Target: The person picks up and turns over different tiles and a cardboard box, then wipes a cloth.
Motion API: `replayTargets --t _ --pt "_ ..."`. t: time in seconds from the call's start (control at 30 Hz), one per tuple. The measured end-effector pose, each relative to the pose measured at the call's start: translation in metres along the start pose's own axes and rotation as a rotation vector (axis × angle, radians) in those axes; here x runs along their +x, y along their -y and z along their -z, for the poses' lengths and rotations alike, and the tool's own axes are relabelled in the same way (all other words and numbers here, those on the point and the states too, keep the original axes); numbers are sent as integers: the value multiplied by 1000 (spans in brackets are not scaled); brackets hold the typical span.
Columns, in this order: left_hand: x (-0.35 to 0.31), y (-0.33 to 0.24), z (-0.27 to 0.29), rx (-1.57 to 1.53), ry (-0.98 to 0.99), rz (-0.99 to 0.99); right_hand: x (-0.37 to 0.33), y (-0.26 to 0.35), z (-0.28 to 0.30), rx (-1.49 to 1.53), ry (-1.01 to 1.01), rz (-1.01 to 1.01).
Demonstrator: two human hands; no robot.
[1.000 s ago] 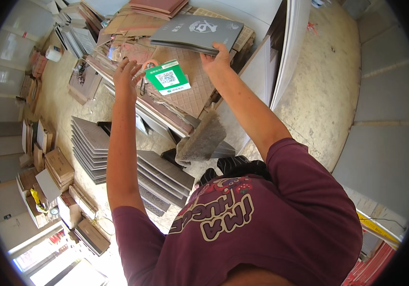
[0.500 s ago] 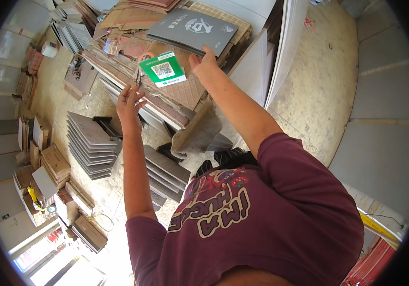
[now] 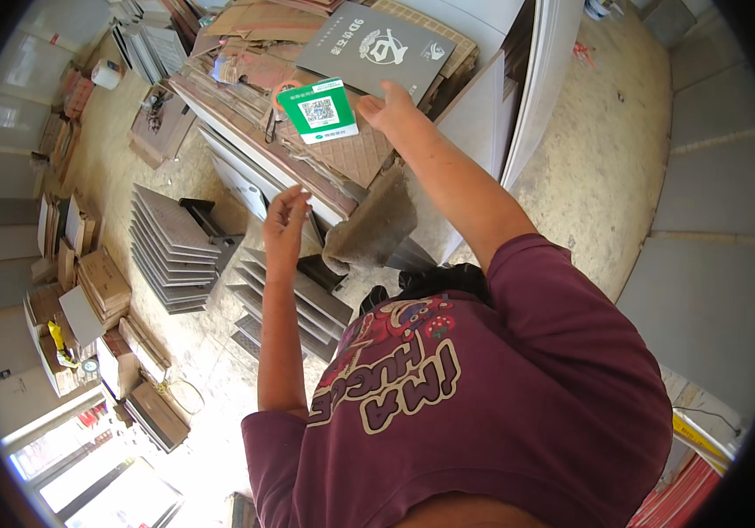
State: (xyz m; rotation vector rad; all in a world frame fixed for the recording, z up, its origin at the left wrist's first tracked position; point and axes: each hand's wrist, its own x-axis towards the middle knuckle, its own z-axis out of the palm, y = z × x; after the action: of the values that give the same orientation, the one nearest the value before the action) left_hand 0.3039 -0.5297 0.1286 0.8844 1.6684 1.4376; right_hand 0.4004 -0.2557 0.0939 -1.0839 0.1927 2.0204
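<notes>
My left hand is raised in front of the cluttered work stand, its fingers curled together. A small white bit shows at its fingertips, too small to name. My right hand rests at the near edge of a dark grey flat folder or board with white printing. Its thumb and index finger are apart; the other fingers are mostly hidden. Just left of it stands a green and white card with a square code. Behind the card are an orange ring-shaped item and a thin dark item.
Worn cardboard covers the stand, and a rough grey cloth-like piece hangs off its near corner. Grey tile samples fan out on racks at left. Large pale panels lean at right. Boxes line the left wall.
My left hand has drawn back toward me and right, away from the thin dark item beside the card. The grey folder lies flatter under my right hand. The view has shifted slightly.
</notes>
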Motion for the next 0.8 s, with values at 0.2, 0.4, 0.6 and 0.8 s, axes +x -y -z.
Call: replayTargets --t 0.2,0.4,0.6,0.8 --pt "-39 31 -13 -11 168 130 -42 14 -2 -270 49 33" --pt "-52 27 -19 -5 157 239 -99 17 39 -1888 804 831" --pt "-52 50 -25 -329 128 502 -134 4 43 -2814 711 703" --pt "-51 54 -30 -387 74 590 -128 0 32 -2949 684 489"
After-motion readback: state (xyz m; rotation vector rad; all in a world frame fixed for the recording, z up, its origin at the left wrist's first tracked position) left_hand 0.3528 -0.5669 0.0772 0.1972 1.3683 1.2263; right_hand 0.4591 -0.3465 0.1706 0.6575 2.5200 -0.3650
